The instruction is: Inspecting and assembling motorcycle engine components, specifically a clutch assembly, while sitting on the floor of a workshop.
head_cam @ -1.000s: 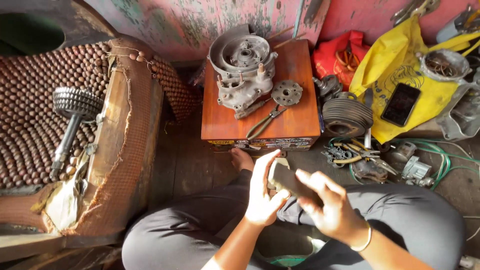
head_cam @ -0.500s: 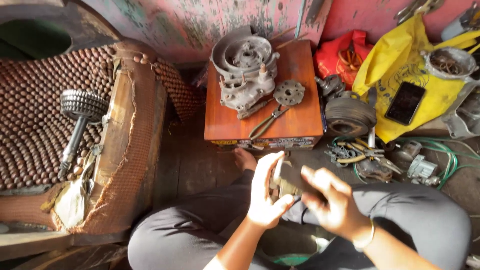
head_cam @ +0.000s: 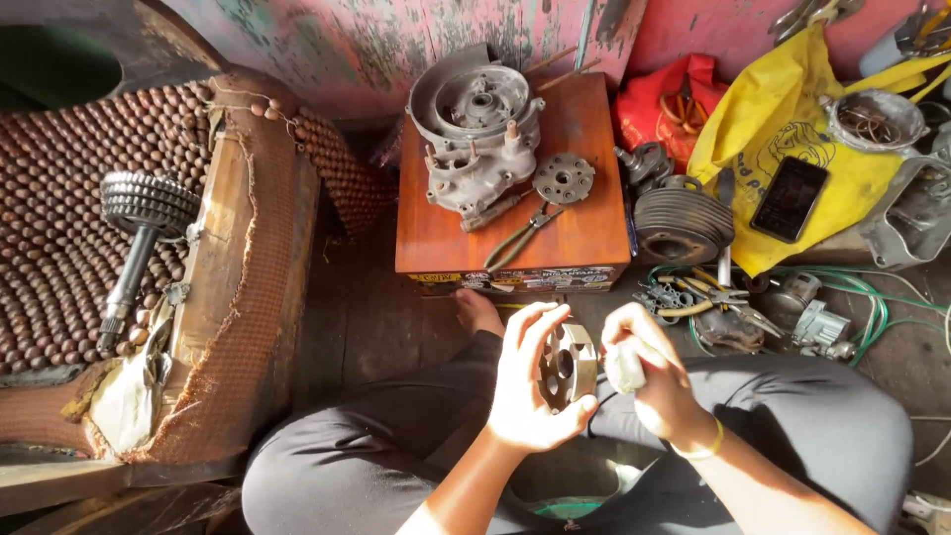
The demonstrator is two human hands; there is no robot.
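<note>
A person seated cross-legged on the floor holds a round metal hub [head_cam: 567, 365] upright in the left hand [head_cam: 530, 391], fingers curled around its rim and closed on it, its central bore facing sideways toward the right hand [head_cam: 649, 381]. The right hand is closed around a pale wad of cloth [head_cam: 624, 367], pressed just beside the hub's face. The hub sits above the lap, between the knees, its flat disc standing on edge so its axis runs left to right across the body.

The work looks mid-way: the piece is out of the engine and in hand, apparently being wiped, while nothing has gone back together. On the wooden tabletop [head_cam: 584, 233] just ahead, an open engine casing [head_cam: 475, 134] rests beside a small perforated disc [head_cam: 563, 178] and a pair of pliers [head_cam: 520, 236]. To the right, a finned cylinder [head_cam: 679, 218] lies on the floor near a yellow bag [head_cam: 773, 119] carrying a dark phone [head_cam: 790, 197]. At far left, a geared shaft [head_cam: 139, 233] lies on a beaded seat cover [head_cam: 59, 218].
</note>
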